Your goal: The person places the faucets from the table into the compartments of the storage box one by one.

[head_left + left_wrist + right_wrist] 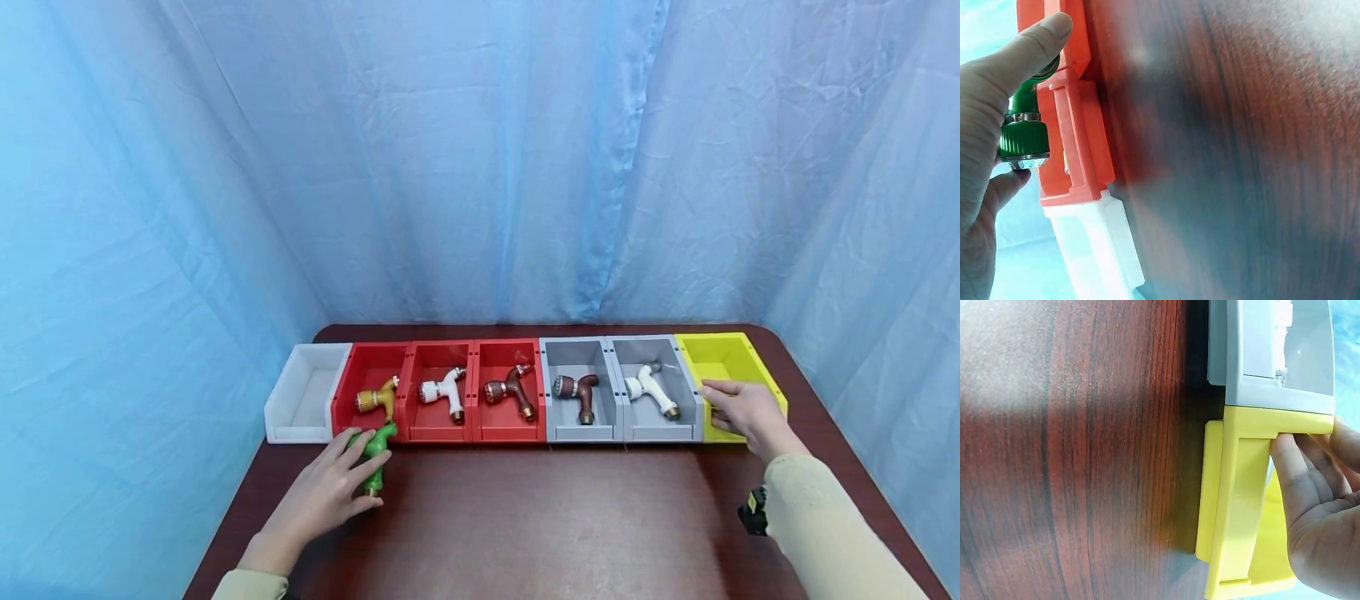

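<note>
In the head view my left hand [330,487] grips a green tap [375,458] just in front of the leftmost red bin [341,408]. The left wrist view shows the tap's ribbed green knob [1024,139] between thumb and fingers. Over at the right end, my right hand [750,414] reaches into the yellow bin [772,392]. Its fingers [1294,472] touch the inner side wall beside the neighbouring grey bin, with one fingertip at the rim. I see no object held in that hand, though the palm side is partly hidden.
A white bin [279,408] stands at the row's left end. A yellow tap [388,400], a white tap [450,390] and a brown tap [516,392] lie in red bins. Grey bins hold another brown tap [585,400] and white tap [654,392]. Blue curtains [450,167] surround the table [555,517].
</note>
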`<state>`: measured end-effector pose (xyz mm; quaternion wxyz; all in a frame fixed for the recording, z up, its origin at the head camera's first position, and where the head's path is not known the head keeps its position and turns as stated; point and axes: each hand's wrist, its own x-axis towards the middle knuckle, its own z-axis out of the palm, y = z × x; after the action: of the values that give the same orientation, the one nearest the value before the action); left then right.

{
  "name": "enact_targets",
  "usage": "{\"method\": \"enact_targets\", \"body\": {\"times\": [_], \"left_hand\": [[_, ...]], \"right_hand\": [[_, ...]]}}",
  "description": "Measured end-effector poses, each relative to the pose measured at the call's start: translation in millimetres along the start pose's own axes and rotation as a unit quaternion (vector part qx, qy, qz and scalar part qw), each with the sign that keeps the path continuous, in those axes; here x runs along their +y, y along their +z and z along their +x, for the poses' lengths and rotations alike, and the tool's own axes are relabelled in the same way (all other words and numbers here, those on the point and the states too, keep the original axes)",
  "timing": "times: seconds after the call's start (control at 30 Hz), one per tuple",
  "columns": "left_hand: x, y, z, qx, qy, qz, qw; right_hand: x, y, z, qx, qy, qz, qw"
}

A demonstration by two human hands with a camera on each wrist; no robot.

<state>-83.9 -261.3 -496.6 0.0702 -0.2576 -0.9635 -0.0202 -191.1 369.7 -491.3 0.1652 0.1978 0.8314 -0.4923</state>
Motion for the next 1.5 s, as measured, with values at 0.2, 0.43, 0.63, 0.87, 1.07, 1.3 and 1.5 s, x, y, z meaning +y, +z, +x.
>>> {"method": "enact_targets", "body": {"times": [0.2, 0.43, 0.63, 0.87, 1.07, 1.3, 1.5], "left_hand": [[-10.7, -2.9, 2.5, 0.032, 0.005, 0.011, 0.9994], [-25.7, -5.1, 5.7, 0.056, 0.003, 0.020, 0.9982], [-36.9, -9.2, 6.5, 0.049, -0.015, 0.024, 0.9984], [-54.5, -11.9, 9.9, 0.084, 0.002, 0.017, 0.9963], [-66.3, -13.5, 12.4, 0.063, -0.033, 0.006, 0.9975], [-80.0, -15.6, 13.1, 0.033, -0.076, -0.006, 0.9966], [-93.0, -18.9, 16.9, 0.025, -0.087, -0.011, 0.9958]], "right_hand": [[1.4, -0.1, 1.8, 0.000, -0.007, -0.002, 1.0000], [1.9, -0.1, 2.6, 0.000, -0.006, 0.000, 1.0000], [2.2, -0.1, 2.8, 0.000, -0.004, -0.002, 1.0000], [2.2, -0.2, 2.6, 0.000, -0.003, 0.000, 1.0000], [2.5, -0.6, 2.4, -0.001, -0.001, 0.000, 1.0000], [2.4, -0.1, 3.5, -0.001, -0.006, -0.004, 1.0000], [2.0, -0.1, 2.9, -0.001, -0.007, -0.004, 1.0000]]}}
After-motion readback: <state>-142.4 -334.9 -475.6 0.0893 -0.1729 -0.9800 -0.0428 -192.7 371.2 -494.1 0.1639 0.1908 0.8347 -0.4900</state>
